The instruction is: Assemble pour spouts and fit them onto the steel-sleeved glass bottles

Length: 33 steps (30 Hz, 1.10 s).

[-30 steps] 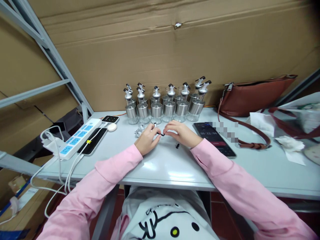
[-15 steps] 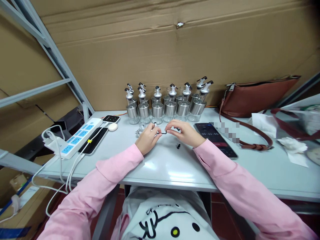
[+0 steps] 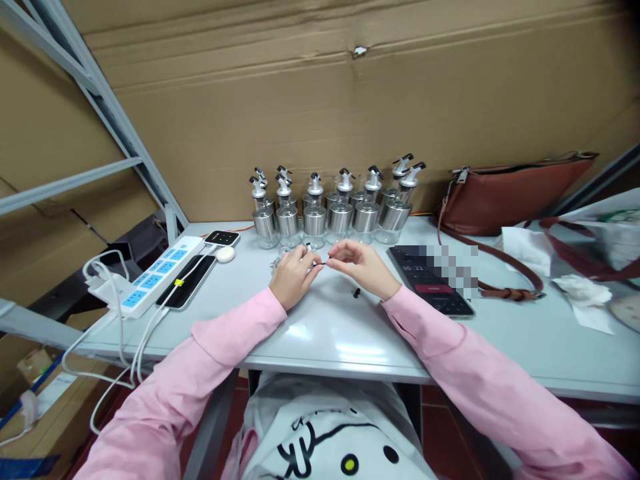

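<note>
My left hand is closed in a pinch above the table, and a thin black piece sticks out from its fingertips. Meeting it from the other side, the thumb and fingertips of my right hand pinch the piece's other end. Fingers cover most of it, so its kind cannot be made out. A clear and silvery part shows partly behind my left hand. On the table below my right hand lies a small black plug-like part.
Several glass oil bottles with steel bands and pour spouts line the back. Leftward lie a power strip, cables and a dark phone. To the right are a phone with a timer, a brown bag and crumpled tissues.
My right hand has shifted slightly left, closer to my left hand. Less of the thin black piece shows between the fingertips.
</note>
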Each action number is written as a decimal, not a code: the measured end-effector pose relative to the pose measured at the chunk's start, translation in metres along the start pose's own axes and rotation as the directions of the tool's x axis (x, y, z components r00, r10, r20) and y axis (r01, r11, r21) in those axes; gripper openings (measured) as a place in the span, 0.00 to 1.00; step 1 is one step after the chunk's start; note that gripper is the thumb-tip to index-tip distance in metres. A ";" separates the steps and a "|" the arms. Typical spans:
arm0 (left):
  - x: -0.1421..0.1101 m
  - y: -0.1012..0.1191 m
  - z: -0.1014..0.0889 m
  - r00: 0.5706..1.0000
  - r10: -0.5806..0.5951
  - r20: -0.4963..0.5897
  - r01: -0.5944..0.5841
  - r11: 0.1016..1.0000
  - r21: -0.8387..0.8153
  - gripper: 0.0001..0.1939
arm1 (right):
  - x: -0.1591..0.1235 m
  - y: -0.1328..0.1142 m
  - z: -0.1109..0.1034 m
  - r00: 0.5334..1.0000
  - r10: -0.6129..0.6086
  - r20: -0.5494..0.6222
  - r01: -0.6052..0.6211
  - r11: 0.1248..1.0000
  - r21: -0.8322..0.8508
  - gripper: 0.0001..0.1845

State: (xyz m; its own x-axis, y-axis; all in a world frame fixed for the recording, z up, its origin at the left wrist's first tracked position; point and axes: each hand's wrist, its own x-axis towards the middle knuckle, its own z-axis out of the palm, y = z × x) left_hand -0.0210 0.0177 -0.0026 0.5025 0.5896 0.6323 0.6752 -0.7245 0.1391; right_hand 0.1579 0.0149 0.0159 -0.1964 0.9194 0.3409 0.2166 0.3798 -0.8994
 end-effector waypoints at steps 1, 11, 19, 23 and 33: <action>0.000 0.000 0.000 1.000 0.003 -0.004 -0.003 1.000 0.004 0.11 | 0.000 0.000 0.001 1.000 0.003 0.000 -0.003 1.000 0.016 0.15; 0.000 0.000 0.000 0.997 0.069 0.030 -0.068 0.997 -0.029 0.10 | 0.001 -0.001 0.000 0.994 -0.025 -0.110 0.031 0.998 0.051 0.16; 0.000 0.001 0.001 0.986 0.161 0.047 -0.155 0.981 -0.113 0.09 | 0.002 -0.003 -0.003 0.988 0.002 -0.153 0.025 0.984 0.178 0.14; -0.002 0.002 0.002 0.974 0.228 0.005 -0.225 0.964 -0.142 0.06 | 0.001 -0.008 -0.004 0.988 -0.006 -0.156 0.035 0.983 0.180 0.13; -0.004 -0.001 0.007 0.964 0.256 -0.077 -0.260 0.964 -0.060 0.11 | -0.001 -0.014 -0.003 0.992 -0.013 -0.123 0.035 0.982 0.186 0.14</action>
State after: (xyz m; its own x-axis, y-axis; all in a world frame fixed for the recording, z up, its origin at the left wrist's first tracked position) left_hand -0.0201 0.0184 -0.0106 0.6153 0.3558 0.7034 0.4876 -0.8730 0.0150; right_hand 0.1583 0.0090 0.0288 -0.0797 0.9202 0.3833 0.0283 0.3865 -0.9219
